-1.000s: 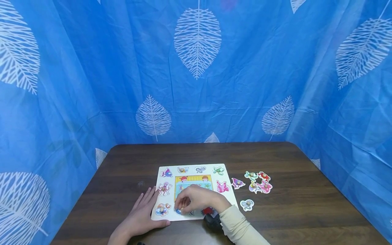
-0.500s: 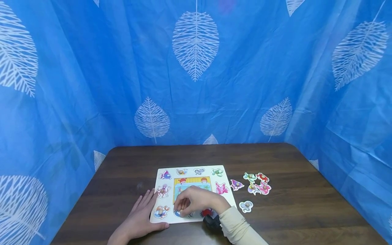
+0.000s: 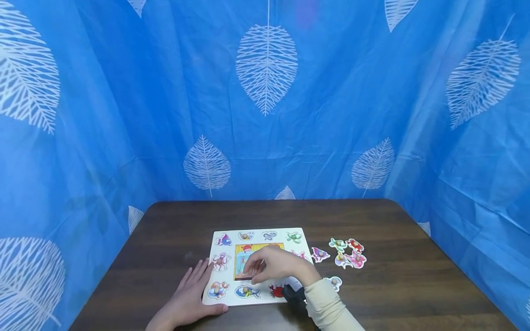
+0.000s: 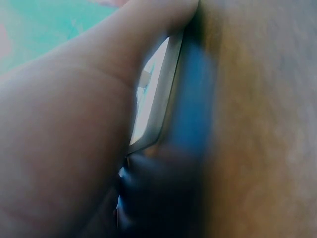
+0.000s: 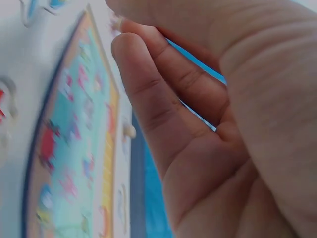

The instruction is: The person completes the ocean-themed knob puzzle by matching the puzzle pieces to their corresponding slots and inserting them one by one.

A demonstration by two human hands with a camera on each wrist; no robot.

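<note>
Blue fish piece [image 3: 247, 291] (on the board [image 3: 265, 297]) lies near the right hand [image 3: 279, 265].

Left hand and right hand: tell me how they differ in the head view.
The left hand lies low at the board's left edge; the right hand is above the board. The left hand's fingers reach out nearly straight; the right hand's are bent. A cream sleeve shows behind the right hand, none behind the left hand. Both are bare.
</note>
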